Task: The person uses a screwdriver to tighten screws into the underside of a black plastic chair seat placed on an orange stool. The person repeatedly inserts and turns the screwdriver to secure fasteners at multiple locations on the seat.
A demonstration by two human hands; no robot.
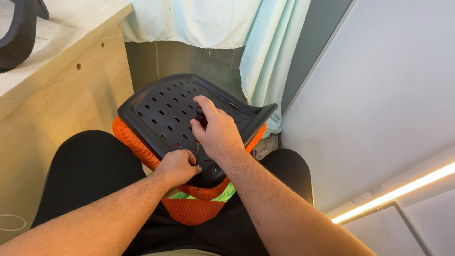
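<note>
Both forearms ran up from the bottom edge, over my black-trousered thighs (85, 166). Left hand (177, 167) was curled into a loose fist, fingertips pinched on something small at the near edge of the black perforated plastic seat shell (161, 106); couldn't tell what it was from this angle. Right hand (215, 130) was wrapped around a screwdriver handle (201, 116), dark with a bit of red showing, standing upright and pressed down onto the shell near its middle. Shell lay underside-up across my lap, tilted slightly away from me, with the orange mesh cushion (192, 208) beneath it and poking out along the left and near edges. Strip of lime-green fabric (222, 193) showed between cushion and lap. Light wooden bench (61, 80) sat just to the left, a black chair part (19, 33) on top of it. Pale green curtain (265, 52) hung behind the shell, white wall panel (379, 95) to the right.
</note>
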